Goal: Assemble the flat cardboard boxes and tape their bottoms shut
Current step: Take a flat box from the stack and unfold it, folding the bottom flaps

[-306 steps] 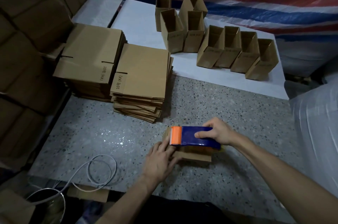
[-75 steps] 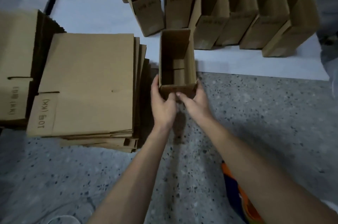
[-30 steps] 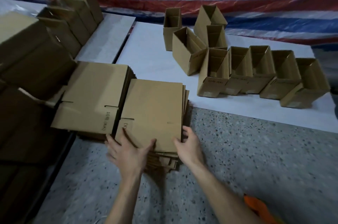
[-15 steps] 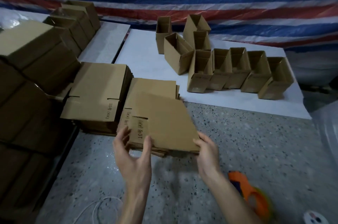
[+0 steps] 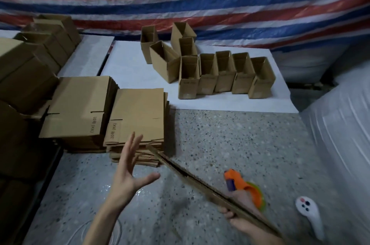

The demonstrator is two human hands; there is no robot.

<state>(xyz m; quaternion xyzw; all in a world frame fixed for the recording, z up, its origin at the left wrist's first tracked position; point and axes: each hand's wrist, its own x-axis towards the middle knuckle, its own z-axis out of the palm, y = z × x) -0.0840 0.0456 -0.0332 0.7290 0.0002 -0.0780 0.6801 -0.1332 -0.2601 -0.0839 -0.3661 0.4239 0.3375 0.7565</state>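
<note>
Here, grips a flat cardboard box (image 5: pixel 202 182) edge-on in the right hand (image 5: pixel 238 224), fingers curled under its near end, low over the terrazzo table (image 5: pixel 220 138), likely to pop it open. Holds the left hand (image 5: pixel 130 168) spread and empty beside the stack of flat boxes (image 5: pixel 138 116), seemingly ready to catch the far edge. Tape dispenser (image 5: pixel 242 186) just beside the right hand, handy for the bottom seam.
</note>
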